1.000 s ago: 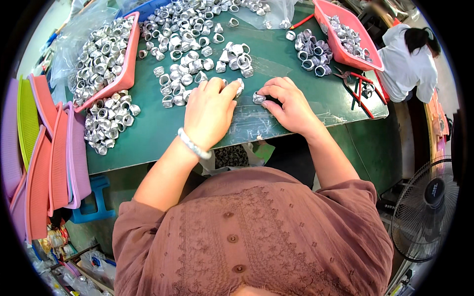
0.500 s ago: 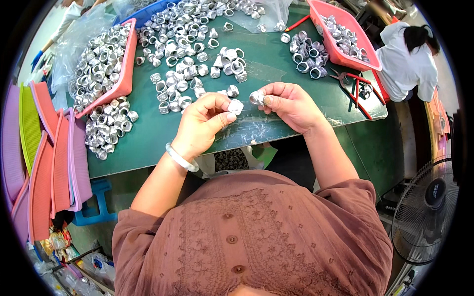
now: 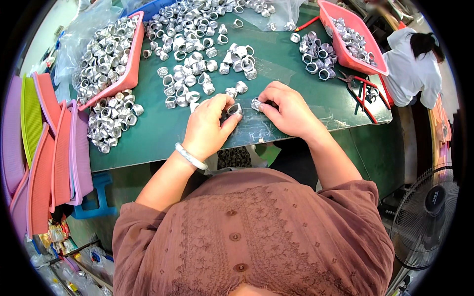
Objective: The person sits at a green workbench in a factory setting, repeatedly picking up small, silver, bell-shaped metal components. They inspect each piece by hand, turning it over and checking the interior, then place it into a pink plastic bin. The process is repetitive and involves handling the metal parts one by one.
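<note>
Between the thumb and fingers of my left hand (image 3: pixel 210 126) is a silver metal ring (image 3: pixel 234 109), its band opening turned upward. My right hand (image 3: pixel 289 111) pinches another silver ring (image 3: pixel 256 104) by its side, a short gap away from the first. Both hands are low over the near part of the green table (image 3: pixel 276 74). Just beyond them, loose rings (image 3: pixel 190 80) lie in clusters, with a larger heap (image 3: pixel 185 24) farther back.
A pink basket of rings (image 3: pixel 132 69) stands at the left with a ring pile (image 3: pixel 111 121) before it. Another pink basket (image 3: pixel 363 65) is at the right, near red-handled pliers (image 3: pixel 365 93). Stacked coloured baskets (image 3: pixel 59 158) stand far left, a fan (image 3: pixel 429 212) lower right. A person in white (image 3: pixel 410 64) sits beyond.
Both hands have lowered toward the table. The ring in my left hand has turned from its flat face to its band opening. My right fingers have curled downward around theirs.
</note>
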### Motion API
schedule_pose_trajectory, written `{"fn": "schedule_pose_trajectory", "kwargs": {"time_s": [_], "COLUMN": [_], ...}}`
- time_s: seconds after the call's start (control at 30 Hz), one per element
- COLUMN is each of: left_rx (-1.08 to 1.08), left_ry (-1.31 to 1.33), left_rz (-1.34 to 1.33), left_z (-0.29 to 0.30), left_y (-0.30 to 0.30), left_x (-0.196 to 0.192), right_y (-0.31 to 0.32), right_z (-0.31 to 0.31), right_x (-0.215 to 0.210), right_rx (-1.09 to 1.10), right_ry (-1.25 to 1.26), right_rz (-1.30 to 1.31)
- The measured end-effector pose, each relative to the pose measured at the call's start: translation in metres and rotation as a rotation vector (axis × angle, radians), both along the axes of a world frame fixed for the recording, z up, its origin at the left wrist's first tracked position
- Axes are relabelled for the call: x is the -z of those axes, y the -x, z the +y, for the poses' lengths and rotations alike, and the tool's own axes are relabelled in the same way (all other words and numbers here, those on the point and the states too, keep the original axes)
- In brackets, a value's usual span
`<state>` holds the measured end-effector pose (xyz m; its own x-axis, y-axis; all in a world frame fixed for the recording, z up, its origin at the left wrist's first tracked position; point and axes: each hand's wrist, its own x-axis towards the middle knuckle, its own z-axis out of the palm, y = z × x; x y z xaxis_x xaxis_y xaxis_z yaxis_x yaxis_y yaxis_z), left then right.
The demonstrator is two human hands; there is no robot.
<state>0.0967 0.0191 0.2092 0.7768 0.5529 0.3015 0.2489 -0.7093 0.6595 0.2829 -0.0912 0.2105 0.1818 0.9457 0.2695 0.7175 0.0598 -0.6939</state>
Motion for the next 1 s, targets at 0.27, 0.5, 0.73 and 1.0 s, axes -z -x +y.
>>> {"fn": "schedule_pose_trajectory", "kwargs": {"time_s": [0.27, 0.5, 0.73, 1.0], "left_rx": [0.011, -0.008, -0.177, -0.165], "left_ry": [-0.227, -0.23, -0.15, -0.525], "left_rz": [-0.029, -0.001, 0.037, 0.11], "left_z": [0.004, 0.01, 0.005, 0.011], "left_y": [0.005, 0.013, 0.007, -0.02], "left_x": [0.0, 0.004, -0.017, -0.01], "right_y": [0.003, 0.002, -0.008, 0.001], "right_z": [0.007, 0.007, 0.02, 0.035], "right_x": [-0.007, -0.012, -0.017, -0.003], "right_rx": [-0.08, -0.121, -0.048, -0.027], "right_ry": [0.004, 0.049, -0.046, -0.058], "right_rz": [-0.285, -0.385, -0.262, -0.261]}}
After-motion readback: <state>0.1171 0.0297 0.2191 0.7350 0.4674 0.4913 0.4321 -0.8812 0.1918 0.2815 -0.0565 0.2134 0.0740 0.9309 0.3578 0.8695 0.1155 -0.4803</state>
